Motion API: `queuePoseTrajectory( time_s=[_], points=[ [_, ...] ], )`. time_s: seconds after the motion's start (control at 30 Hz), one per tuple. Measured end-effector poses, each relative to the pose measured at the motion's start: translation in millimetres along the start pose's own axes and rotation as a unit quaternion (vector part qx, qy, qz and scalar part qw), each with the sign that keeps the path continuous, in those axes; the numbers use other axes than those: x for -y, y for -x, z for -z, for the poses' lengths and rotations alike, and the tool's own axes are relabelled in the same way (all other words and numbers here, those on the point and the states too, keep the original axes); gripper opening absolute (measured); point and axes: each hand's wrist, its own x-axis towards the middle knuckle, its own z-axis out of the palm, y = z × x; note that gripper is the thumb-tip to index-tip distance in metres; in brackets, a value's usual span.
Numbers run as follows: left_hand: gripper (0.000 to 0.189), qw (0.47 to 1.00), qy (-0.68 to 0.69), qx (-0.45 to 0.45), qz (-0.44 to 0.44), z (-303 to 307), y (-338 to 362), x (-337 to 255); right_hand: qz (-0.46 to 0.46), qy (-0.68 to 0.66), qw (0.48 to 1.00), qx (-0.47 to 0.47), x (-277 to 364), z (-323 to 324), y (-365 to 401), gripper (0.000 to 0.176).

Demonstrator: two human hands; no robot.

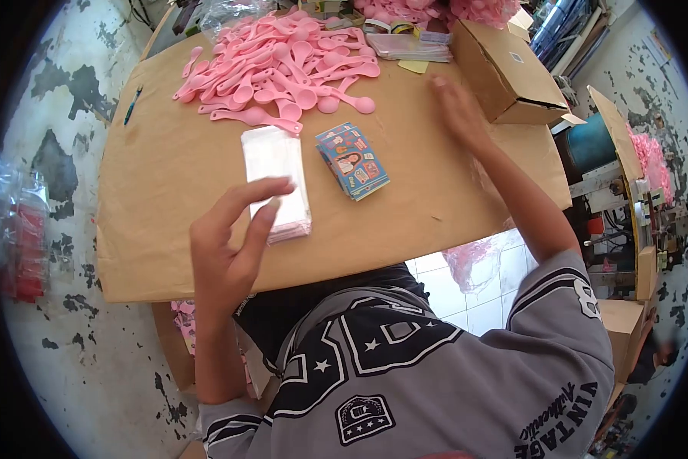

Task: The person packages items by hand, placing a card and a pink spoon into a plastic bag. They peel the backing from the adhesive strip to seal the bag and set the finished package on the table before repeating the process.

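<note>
My left hand (233, 233) is held over the lower left of a stack of white, clear-edged plastic sleeves (275, 164). Its thumb and forefinger are apart, with nothing visible between them. My right hand (457, 105) reaches out beside the cardboard box (504, 69), fingers stretched, and no object shows in it. Right of the sleeves lies a small pile of blue printed cards (353, 162) with a picture of a person on top. A large heap of pink plastic measuring spoons (283, 65) covers the table beyond both stacks.
Brown paper covers the table (168, 229). At the back are a bundle of clear plastic packets (413, 47), a yellow paper slip (413, 66) and tape rolls (400, 27). A pen (133, 105) lies at left. Crumpled pink plastic (472, 264) is on the tiled floor.
</note>
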Motion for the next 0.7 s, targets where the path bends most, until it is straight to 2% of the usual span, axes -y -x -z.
queuePoseTrajectory(
  time_s=[0.1, 0.13, 0.2, 0.3, 0.4, 0.43, 0.53, 0.57, 0.67, 0.7],
  points=[
    [0.024, 0.995, 0.040, -0.053, 0.072, 20, 25, 11, 0.064, -0.203, 0.973, -0.084, -11, 13, -13, 0.051],
    [0.024, 0.994, 0.044, -0.062, 0.077, 22, 27, 15, 0.030, -0.268, 0.960, -0.070, -12, 13, -13, 0.050],
    [0.025, 0.992, 0.054, -0.077, 0.083, 24, 28, 20, -0.037, -0.392, 0.918, -0.047, 25, 26, -3, 0.048],
    [0.026, 0.991, 0.061, -0.082, 0.082, 26, 31, 22, -0.003, -0.480, 0.877, 0.030, 57, 61, -1, 0.045],
    [0.029, 0.989, 0.078, -0.077, 0.096, 34, 39, 27, 0.102, -0.478, 0.872, -0.040, 67, 117, -2, 0.041],
    [0.029, 0.988, 0.083, -0.082, 0.102, 36, 39, 29, 0.167, -0.425, 0.887, -0.061, 61, 131, 0, 0.038],
    [0.029, 0.986, 0.088, -0.089, 0.108, 42, 42, 33, 0.164, -0.132, 0.978, 0.009, 36, 94, 1, 0.038],
    [0.029, 0.987, 0.085, -0.091, 0.100, 42, 42, 34, 0.076, -0.046, 0.990, 0.107, 51, 91, 15, 0.028],
    [0.028, 0.985, 0.074, -0.116, 0.100, 45, 41, 39, 0.093, -0.150, 0.978, -0.106, 50, 114, 2, 0.023],
    [0.028, 0.985, 0.068, -0.121, 0.103, 45, 40, 39, 0.115, -0.143, 0.972, -0.146, 51, 116, 3, 0.021]
  ],
)
